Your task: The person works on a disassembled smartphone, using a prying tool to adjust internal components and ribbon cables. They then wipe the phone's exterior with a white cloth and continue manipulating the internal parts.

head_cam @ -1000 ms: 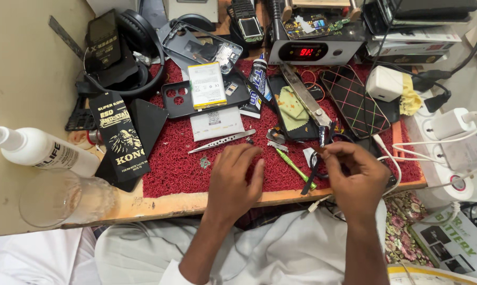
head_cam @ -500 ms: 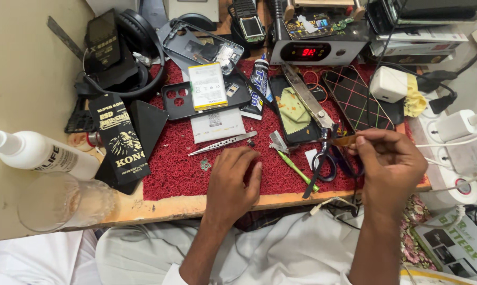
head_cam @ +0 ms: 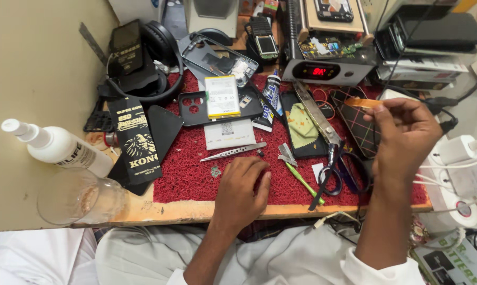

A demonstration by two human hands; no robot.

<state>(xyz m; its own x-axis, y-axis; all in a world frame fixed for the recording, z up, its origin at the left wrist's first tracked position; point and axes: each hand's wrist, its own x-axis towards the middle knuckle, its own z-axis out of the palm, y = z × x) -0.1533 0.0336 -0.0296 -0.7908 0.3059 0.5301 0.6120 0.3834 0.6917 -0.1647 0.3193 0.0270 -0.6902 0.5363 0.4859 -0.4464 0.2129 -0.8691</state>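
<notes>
Resting left hand [head_cam: 244, 186]: palm down, fingers loosely curled, holding nothing, on the red bristly work mat [head_cam: 191, 179].
Right hand [head_cam: 402, 138]: raised, pinching a thin amber strip [head_cam: 366, 103].
Nearby: silver metal tweezers [head_cam: 233, 152]; black-handled scissors [head_cam: 331, 158].
</notes>
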